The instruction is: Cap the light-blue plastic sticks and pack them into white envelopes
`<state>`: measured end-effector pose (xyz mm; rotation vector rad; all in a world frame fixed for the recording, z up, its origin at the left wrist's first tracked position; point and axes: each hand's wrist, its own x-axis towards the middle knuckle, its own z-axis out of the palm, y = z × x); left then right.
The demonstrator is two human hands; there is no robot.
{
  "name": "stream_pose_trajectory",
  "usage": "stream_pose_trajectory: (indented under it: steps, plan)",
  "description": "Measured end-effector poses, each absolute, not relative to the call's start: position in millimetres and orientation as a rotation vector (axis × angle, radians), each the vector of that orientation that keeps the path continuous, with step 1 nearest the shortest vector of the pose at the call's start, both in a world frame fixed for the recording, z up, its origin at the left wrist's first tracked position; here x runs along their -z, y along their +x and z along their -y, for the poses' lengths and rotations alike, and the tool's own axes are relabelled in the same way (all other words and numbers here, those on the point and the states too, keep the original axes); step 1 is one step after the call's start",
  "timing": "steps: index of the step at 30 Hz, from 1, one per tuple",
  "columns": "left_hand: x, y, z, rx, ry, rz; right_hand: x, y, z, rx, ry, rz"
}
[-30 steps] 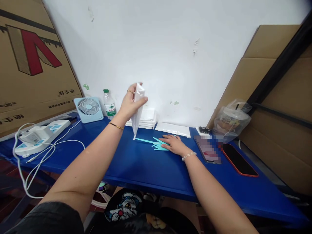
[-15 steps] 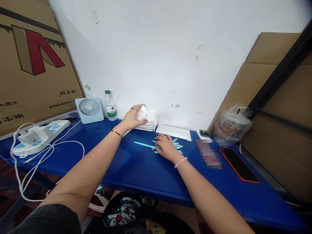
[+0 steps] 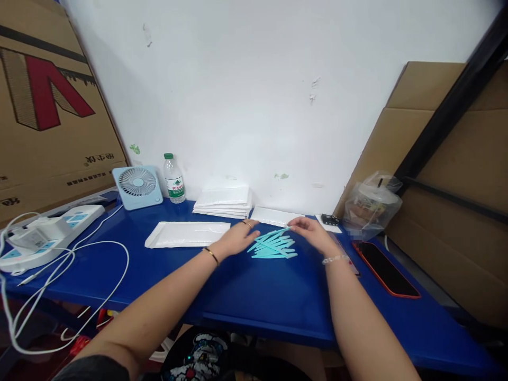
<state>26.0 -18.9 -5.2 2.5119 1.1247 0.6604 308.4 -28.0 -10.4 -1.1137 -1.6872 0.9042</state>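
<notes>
Several thin turquoise sticks (image 3: 273, 246) lie in a loose bundle on the blue table (image 3: 254, 296). My left hand (image 3: 237, 239) rests flat with fingers out against the bundle's left end. My right hand (image 3: 311, 232) touches its right end, fingertips pinched on the tip of one stick. A flat white padded envelope (image 3: 186, 234) lies on the table to the left of my left hand. A stack of the same white envelopes (image 3: 224, 202) sits by the wall, with one more envelope (image 3: 273, 216) beside it.
A small blue desk fan (image 3: 137, 186) and a water bottle (image 3: 173, 178) stand at the back left. A white power strip (image 3: 43, 235) with cables lies far left. A phone in a red case (image 3: 387, 263) and a clear plastic bag (image 3: 373, 203) lie right. Cardboard boxes flank both sides.
My left hand let go of the white envelope, which now lies flat on the table, and came down to the sticks. My right hand shifted to the bundle's right end; the sticks are gathered closer.
</notes>
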Motion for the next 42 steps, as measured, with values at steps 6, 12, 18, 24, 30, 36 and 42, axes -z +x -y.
stream_pose_trajectory:
  steps: [6, 12, 18, 24, 30, 36, 42]
  plan:
    - [30, 85, 22, -0.394, 2.533, -1.204, 14, 348, 31, -1.06, -1.003, 1.243]
    - [28, 72, 28, -0.335, 2.616, -0.883, 10, 340, 25, -1.077, -0.873, 0.893]
    - [19, 45, 54, -0.316, 2.671, -0.665, 17, 300, 23, -1.221, -0.98, 1.087]
    - [1, 45, 34, -0.775, 2.661, -1.098, 30, 273, 21, -1.199, -1.173, 1.284]
    - [16, 44, -18, -0.48, 2.34, -1.113, 37, 277, 16, -1.183, -1.17, 1.383]
    - [34, 34, -26, -0.544, 2.442, -1.23, 41, 284, 12, -1.131, -1.247, 1.517]
    - [24, 35, -15, -0.646, 2.463, -1.313, 30, 276, 20, -0.698, -1.441, 1.899]
